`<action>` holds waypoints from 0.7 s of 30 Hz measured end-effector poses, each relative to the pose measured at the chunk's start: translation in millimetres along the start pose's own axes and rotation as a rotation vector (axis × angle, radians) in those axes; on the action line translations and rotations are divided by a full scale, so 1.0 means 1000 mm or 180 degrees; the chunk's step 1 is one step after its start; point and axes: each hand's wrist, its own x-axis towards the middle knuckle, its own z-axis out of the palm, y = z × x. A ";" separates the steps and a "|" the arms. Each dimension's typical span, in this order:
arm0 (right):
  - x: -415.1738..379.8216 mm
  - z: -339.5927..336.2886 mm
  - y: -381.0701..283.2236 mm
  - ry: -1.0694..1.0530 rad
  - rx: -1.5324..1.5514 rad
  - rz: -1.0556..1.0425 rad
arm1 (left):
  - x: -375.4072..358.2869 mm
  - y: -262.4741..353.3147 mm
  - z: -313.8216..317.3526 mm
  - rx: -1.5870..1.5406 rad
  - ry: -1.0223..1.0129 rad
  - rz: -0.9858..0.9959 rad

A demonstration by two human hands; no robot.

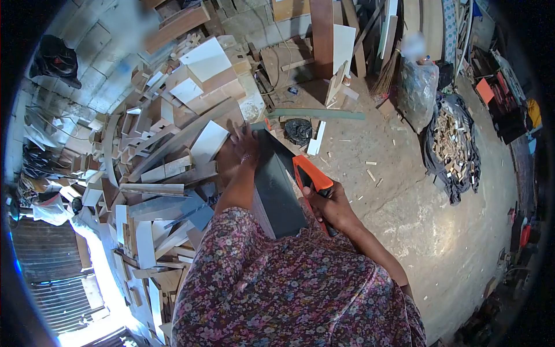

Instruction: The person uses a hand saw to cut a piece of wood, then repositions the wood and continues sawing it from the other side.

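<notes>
Right hand (pixel 330 207) clasped round orange-handled saw (pixel 309 172), dark board (pixel 278 196) between hands, left hand (pixel 245 146) fingers spread

To the right of the right hand (pixel 332 207), the floor (pixel 422 237) lies open with only small chips scattered on it, leaving a broad way out until the sack of offcuts (pixel 454 139) farther off. Left of the left hand (pixel 245 143), a heap of scrap wood (pixel 165 165) blocks any sideways path, with a white board (pixel 209 142) just beside the fingers. Between the hands the saw (pixel 312 173) bars a straight crossing, and ahead of them a black bag (pixel 298 132) and a green strip (pixel 318 114) narrow the passage.
</notes>
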 end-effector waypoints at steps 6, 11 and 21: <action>-0.006 0.008 -0.005 0.0221 -0.0243 -0.0137 | 0.011 -0.006 0.014 -0.0237 -0.0118 -0.0221; -0.008 0.006 -0.018 0.0134 -0.0045 0.0338 | 0.004 -0.002 0.008 0.0206 0.0278 -0.0199; -0.017 0.019 -0.026 0.0719 -0.0931 -0.0272 | 0.005 0.003 0.005 0.0020 0.0177 -0.0232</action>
